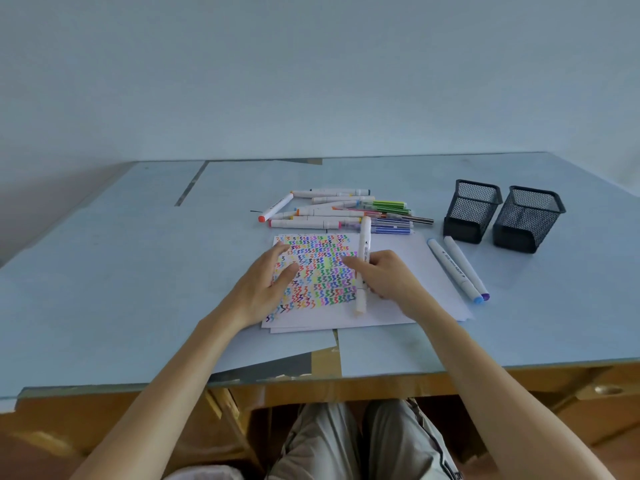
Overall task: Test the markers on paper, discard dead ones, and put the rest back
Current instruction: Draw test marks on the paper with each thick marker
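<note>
Pale blue wall point(311, 71) rising directly behind the desk point(104, 271). Blue sheeting is covering the desk, peeling at its near edge, exposing brown board point(325, 363). Wooden drawer fronts point(588, 393) showing beneath. Soft, even light falling.

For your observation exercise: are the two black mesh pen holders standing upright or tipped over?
Upright: both mesh holders stand on their bases on the table, openings facing up.

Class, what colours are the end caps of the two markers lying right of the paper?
Blue and purple, clearest in the head view.
</note>
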